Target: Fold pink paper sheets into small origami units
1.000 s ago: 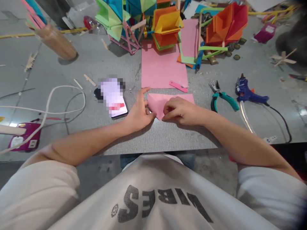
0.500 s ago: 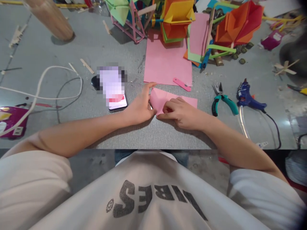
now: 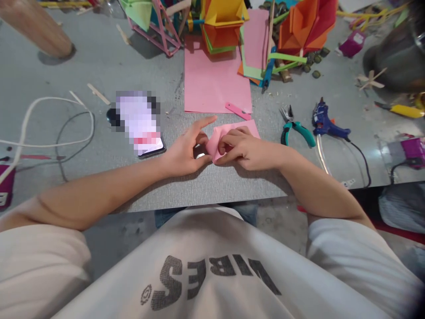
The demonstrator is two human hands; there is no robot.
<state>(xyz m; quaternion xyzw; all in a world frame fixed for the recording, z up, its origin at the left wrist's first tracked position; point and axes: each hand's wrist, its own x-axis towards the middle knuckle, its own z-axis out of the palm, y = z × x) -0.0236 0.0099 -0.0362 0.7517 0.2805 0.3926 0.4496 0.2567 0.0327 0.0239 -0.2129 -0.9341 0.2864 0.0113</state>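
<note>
Between my hands is a small folded sheet of pink paper (image 3: 254, 128), its left end lifted and curled up off the table. My left hand (image 3: 186, 148) grips that left end at the thumb tip and curled fingers, while its index finger stretches out above the paper. From the other side my right hand (image 3: 244, 148) pinches the near left corner, thumb low and fingers bent over the sheet. It hides much of the paper's middle. A larger pink sheet (image 3: 215, 84) lies flat beyond, and a pink cutter (image 3: 238, 110) rests at its near edge.
A phone (image 3: 146, 128) lies left of my hands, near a white cable (image 3: 25, 119). To the right are teal-handled pliers (image 3: 297, 128) and a blue glue gun (image 3: 328, 122). Folded paper shapes in yellow (image 3: 224, 13) and orange (image 3: 295, 26) stand at the back.
The view has swung right, so the table's things sit further left. The small pink paper's left end has curled up more between my hands, and my left fingers have bent in.
</note>
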